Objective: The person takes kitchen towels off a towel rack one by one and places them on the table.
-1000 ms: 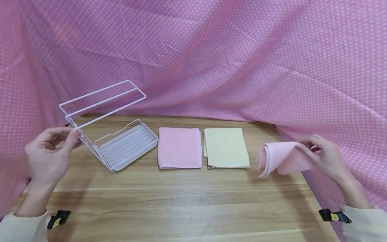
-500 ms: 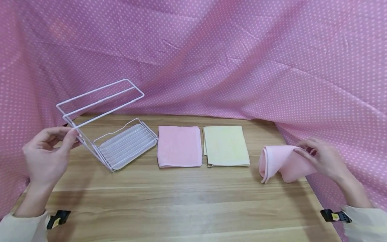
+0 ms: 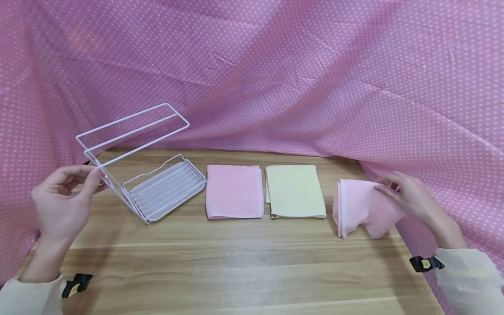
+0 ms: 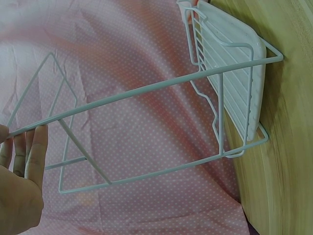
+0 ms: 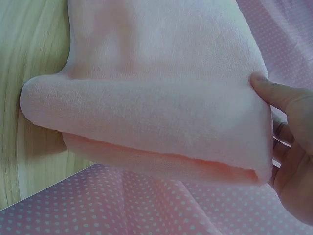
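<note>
On the left, my left hand (image 3: 64, 203) pinches the upright side of a white wire rack (image 3: 131, 153) between thumb and fingers. The rack has an open top frame and a slatted lower shelf over a white tray (image 3: 169, 197); its base stands on the table. At the right, my right hand (image 3: 411, 199) pinches the upper edge of a folded pink towel (image 3: 366, 205), which droops in loose folds. In the right wrist view the towel (image 5: 161, 98) fills most of the picture, with the thumb on its near face and the other fingers partly hidden behind it.
A folded pink towel (image 3: 234, 191) lies flat right of the rack, and a folded yellow towel (image 3: 295, 191) lies beside it. The wooden table (image 3: 236, 267) meets a pink dotted cloth (image 3: 252, 78) at the back and sides.
My right hand has shifted slightly left with the pink towel, whose folds now hang further down. My left hand and the rack have stayed nearly still.
</note>
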